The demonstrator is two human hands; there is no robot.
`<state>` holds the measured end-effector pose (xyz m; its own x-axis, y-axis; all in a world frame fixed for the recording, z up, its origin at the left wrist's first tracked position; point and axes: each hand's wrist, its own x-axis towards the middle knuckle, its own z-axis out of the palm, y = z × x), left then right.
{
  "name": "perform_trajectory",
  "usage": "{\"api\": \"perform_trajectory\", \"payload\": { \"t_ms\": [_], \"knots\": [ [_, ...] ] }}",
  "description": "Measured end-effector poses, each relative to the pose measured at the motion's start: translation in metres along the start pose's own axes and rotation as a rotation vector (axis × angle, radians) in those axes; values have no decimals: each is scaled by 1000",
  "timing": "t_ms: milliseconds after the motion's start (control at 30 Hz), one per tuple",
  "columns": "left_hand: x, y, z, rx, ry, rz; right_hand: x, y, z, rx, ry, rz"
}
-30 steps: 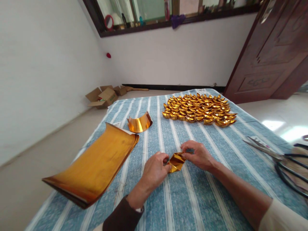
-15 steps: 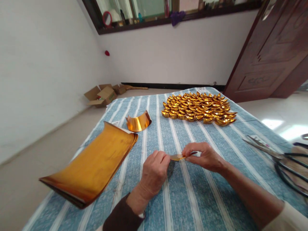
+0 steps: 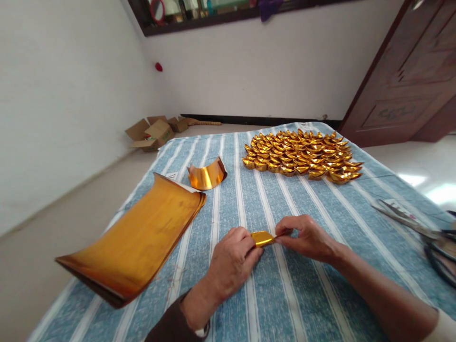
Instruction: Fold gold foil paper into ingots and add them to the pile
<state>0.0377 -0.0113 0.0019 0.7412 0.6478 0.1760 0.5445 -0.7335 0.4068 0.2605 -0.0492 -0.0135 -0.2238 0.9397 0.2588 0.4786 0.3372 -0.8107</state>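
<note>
Between my two hands, low over the striped cloth, is a small folded piece of gold foil paper [image 3: 262,238]. My left hand [image 3: 233,254] is closed on its left end, thumb and fingers covering that part. With thumb and fingertips, my right hand [image 3: 302,235] pinches the right end, where a dark edge shows between the fingers. To the left lies a stack of large gold foil sheets [image 3: 138,237] with curled edges. A smaller curved stack of gold foil paper [image 3: 207,175] stands beyond my left hand. Many folded gold paper ingots [image 3: 299,154] sit in rows at the far right.
A blue cloth with white stripes [image 3: 203,304] covers the table. Scissors [image 3: 413,223] lie at the right edge, blades pointing left. Open cardboard boxes [image 3: 155,133] rest on the floor by the wall. A dark red door [image 3: 402,95] stands at the back right.
The gold piece has tilted so its shiny face shows more. My left fingers have shifted on its left end; my right hand still pinches the other. The view has dipped slightly and shifted left.
</note>
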Motion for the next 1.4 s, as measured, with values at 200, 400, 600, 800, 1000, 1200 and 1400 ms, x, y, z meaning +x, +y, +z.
{"api": "perform_trajectory", "payload": {
  "t_ms": [200,400,600,800,1000,1200,1400],
  "knots": [
    [7,1,2,-19,-14,-81,0,2,4,-134,76,-8],
    [9,1,6,4,-8,-117,-2,6,8,-297,69,-24],
    [10,2,10,42,-13,-123,-3,8,10,-411,101,-123],
    [8,3,12,118,21,-96,-4,9,13,-460,89,-155],
    [6,5,17,253,80,-34,-4,7,14,-493,103,-182],
    [7,7,19,326,134,9,-5,7,15,-516,106,-198],
    [7,7,19,353,143,11,-5,6,16,-530,106,-190]
  ]
}}
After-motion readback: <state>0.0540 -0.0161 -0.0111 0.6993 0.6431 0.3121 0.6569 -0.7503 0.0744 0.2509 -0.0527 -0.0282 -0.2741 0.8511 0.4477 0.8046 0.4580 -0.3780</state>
